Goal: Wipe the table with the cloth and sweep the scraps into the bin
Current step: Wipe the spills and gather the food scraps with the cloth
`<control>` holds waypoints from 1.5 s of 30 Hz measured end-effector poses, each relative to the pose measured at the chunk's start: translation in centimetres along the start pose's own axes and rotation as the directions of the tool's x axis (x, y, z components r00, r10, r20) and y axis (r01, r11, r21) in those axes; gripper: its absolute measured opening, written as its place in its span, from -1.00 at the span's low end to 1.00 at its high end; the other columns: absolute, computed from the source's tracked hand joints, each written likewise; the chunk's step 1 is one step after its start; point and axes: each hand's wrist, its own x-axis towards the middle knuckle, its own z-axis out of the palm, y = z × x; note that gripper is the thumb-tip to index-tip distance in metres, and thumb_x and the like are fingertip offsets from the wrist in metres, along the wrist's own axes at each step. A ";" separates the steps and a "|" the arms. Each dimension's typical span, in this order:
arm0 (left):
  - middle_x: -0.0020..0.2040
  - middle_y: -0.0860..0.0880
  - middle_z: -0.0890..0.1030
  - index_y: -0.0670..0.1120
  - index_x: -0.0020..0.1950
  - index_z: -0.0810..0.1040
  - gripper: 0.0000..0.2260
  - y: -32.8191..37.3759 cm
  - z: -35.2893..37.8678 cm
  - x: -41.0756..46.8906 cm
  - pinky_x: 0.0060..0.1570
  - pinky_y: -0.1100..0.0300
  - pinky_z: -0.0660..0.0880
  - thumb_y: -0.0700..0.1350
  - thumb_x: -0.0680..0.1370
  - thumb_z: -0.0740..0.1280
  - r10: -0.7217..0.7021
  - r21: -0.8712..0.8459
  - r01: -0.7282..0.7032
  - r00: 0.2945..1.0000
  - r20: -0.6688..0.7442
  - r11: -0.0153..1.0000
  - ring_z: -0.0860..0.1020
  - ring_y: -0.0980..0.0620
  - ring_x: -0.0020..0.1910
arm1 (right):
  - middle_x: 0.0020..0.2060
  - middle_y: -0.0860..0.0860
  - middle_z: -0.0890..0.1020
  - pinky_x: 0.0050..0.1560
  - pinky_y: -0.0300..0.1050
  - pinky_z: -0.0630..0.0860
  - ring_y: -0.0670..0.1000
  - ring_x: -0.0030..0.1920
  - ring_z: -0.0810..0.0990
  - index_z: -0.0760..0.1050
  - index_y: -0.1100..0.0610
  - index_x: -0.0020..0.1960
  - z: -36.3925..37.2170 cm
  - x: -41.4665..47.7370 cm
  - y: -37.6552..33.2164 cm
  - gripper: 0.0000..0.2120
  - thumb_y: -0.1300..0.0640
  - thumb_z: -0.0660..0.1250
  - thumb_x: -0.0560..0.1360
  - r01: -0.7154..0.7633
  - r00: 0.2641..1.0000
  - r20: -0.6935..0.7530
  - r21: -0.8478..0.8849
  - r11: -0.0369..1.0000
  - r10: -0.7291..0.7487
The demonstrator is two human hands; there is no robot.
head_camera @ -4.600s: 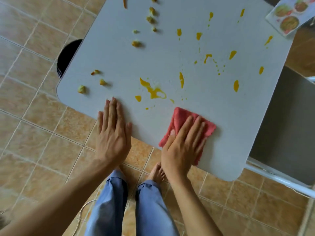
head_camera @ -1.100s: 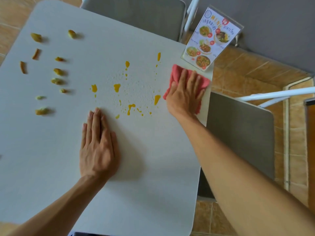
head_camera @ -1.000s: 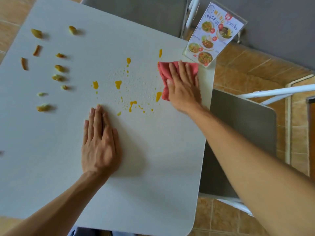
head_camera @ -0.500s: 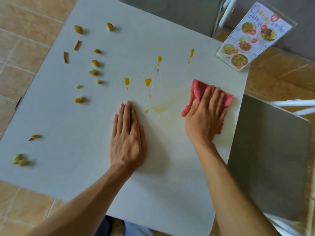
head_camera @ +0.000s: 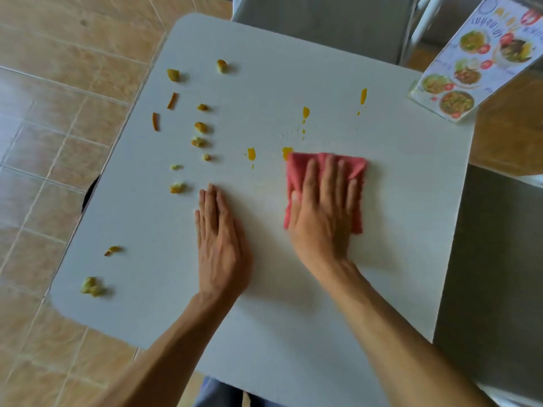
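Note:
My right hand (head_camera: 323, 212) lies flat on the pink cloth (head_camera: 357, 171) and presses it onto the white table (head_camera: 293, 333) near its middle. The cloth's far left corner touches a yellow stain (head_camera: 286, 151). More yellow stains sit beyond it (head_camera: 251, 154) (head_camera: 306, 112) (head_camera: 363, 95). My left hand (head_camera: 220, 245) rests palm down on the table, fingers together, holding nothing. Several food scraps (head_camera: 199, 127) are scattered on the left part of the table, with two more (head_camera: 91, 286) near the front left corner. A dark sliver of the bin (head_camera: 88, 192) shows under the left edge.
A standing menu card (head_camera: 476, 63) occupies the far right corner. A grey chair (head_camera: 323, 22) is behind the table and another grey chair seat (head_camera: 493, 274) is at the right. Tan floor tiles lie to the left.
My right hand has slid the cloth left toward the table's middle, over the yellow smear, which no longer shows. My left hand stays flat in place.

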 end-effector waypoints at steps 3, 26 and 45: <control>0.59 -0.23 0.12 -0.33 0.55 0.15 -0.51 -0.6 0.1 1.5 0.56 0.03 -0.06 -0.18 0.63 0.00 0.044 0.029 -0.045 0.999 0.015 0.999 0.04 -0.13 0.59 | 0.57 0.10 0.33 0.56 0.22 0.18 0.13 0.59 0.25 0.32 0.08 0.56 -0.3 0.4 -0.1 -0.51 -0.07 0.08 0.69 0.512 0.842 0.114 0.140 0.848 -0.527; 0.60 -0.17 0.13 -0.29 0.55 0.17 -0.51 0.8 1.2 4.2 0.56 0.00 0.00 -0.21 0.62 0.04 0.079 0.150 -0.084 0.996 0.041 0.985 0.06 -0.11 0.60 | 0.65 0.10 0.02 0.62 0.19 -0.12 0.16 0.65 -0.04 0.02 -0.01 0.65 0.5 21.4 6.7 -0.46 -0.09 -0.03 0.71 -0.100 0.947 0.296 -0.093 0.991 0.123; 0.59 -0.19 0.14 -0.30 0.55 0.19 -0.46 1.2 0.8 4.5 0.56 0.01 -0.01 -0.26 0.56 0.16 0.071 0.121 -0.078 0.996 0.062 0.990 0.07 -0.13 0.59 | 0.66 0.12 -0.04 0.53 0.35 -0.33 0.21 0.64 -0.14 -0.05 0.00 0.66 2.5 23.0 -1.5 -0.43 -0.10 -0.07 0.69 -0.024 0.934 0.346 -0.175 0.984 0.085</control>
